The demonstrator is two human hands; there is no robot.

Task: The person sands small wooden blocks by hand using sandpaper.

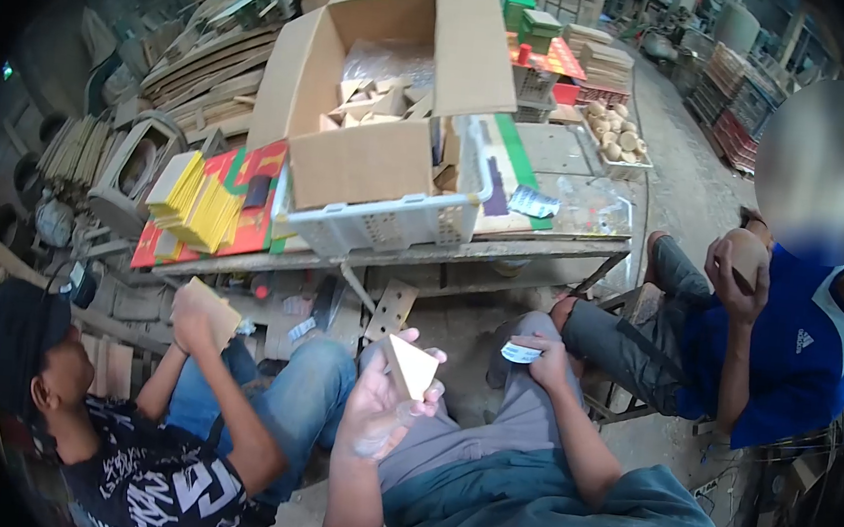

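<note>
My left hand (374, 415) is raised over my lap, its fingers curled round a pale triangular wooden block (411, 368). One flat face of the block is turned up towards me. On my right thigh rests my right hand (549, 363), closed on a small piece of sandpaper (521, 352) whose white back carries blue print. The two hands are apart, and the sandpaper does not touch the block. More wooden blocks (381, 104) lie in an open cardboard box (360, 168) on the bench ahead.
The box sits in a white plastic crate (385, 225) on a low bench (504, 246). Yellow-edged boards (192, 198) are stacked at left; another printed sheet (534, 203) lies at right. Co-workers sit either side, one holding a board (214, 314), the other a round wooden piece (744, 257).
</note>
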